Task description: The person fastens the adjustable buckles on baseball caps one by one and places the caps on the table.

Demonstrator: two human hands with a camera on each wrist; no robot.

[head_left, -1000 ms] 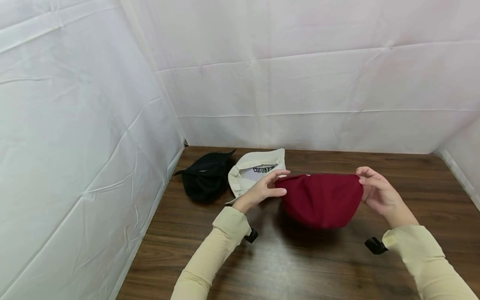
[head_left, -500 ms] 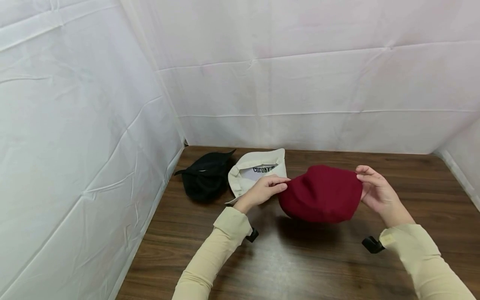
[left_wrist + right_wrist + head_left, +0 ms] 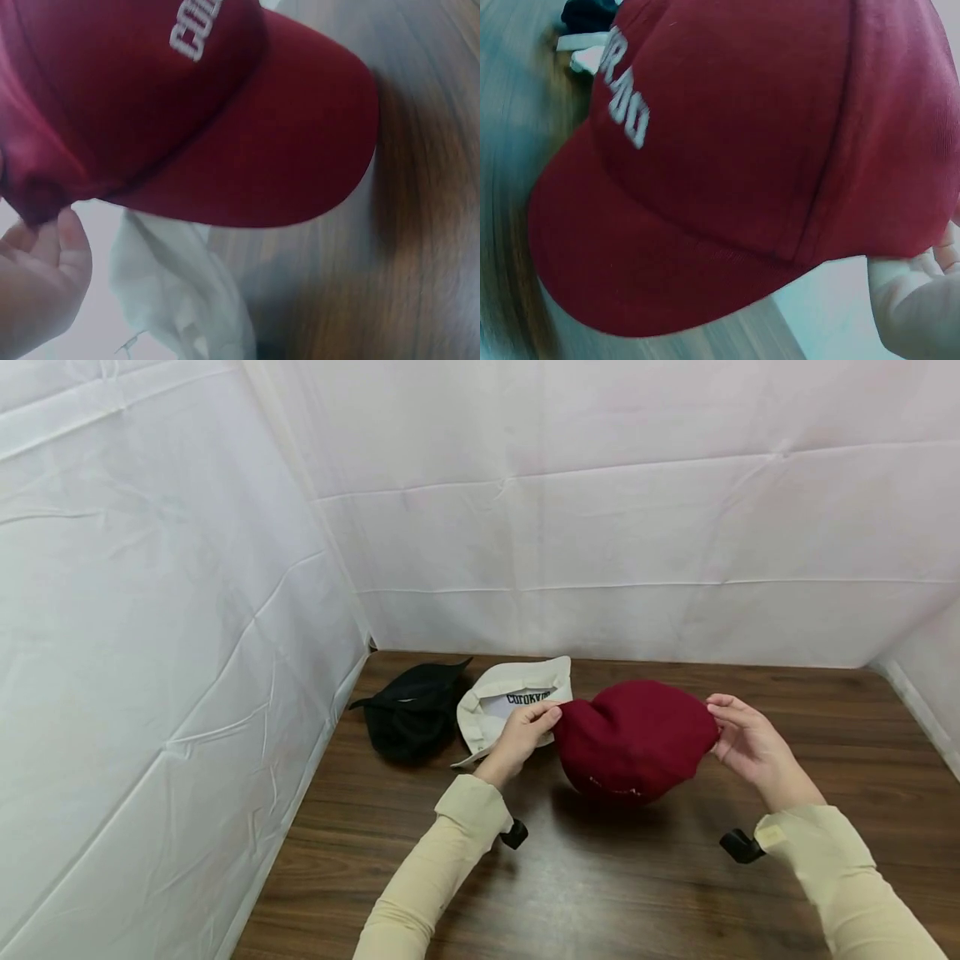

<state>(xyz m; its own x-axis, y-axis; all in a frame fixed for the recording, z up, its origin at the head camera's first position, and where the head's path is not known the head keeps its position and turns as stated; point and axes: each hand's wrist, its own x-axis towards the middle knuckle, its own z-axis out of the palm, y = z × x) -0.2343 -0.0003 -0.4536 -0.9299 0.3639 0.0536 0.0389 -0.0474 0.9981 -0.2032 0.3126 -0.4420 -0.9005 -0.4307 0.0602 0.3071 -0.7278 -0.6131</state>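
Note:
Between my two hands a dark red baseball cap (image 3: 633, 735) hangs over the table, its rounded crown up and a row of pale lettering low on its near side. My left hand (image 3: 517, 739) pinches the cap's left edge between thumb and fingers. At the opposite edge, my right hand (image 3: 753, 747) pinches the fabric with its fingertips. The left wrist view shows the curved brim (image 3: 300, 150) and part of the white letters (image 3: 193, 30). More white letters (image 3: 626, 97) appear in the right wrist view. The cap's inside is hidden.
A cream cap (image 3: 555, 672) with black "COLORADO" lettering lies upside down just behind my left hand. Left of it lies a black cap (image 3: 408, 722). The dark wooden table (image 3: 570, 893) ends at white cloth walls (image 3: 600, 527) at the back and sides.
The red cap has tipped over so its crown now faces up and its lettering shows. My left fingers, spread earlier, have come together on its edge. The other caps have not moved.

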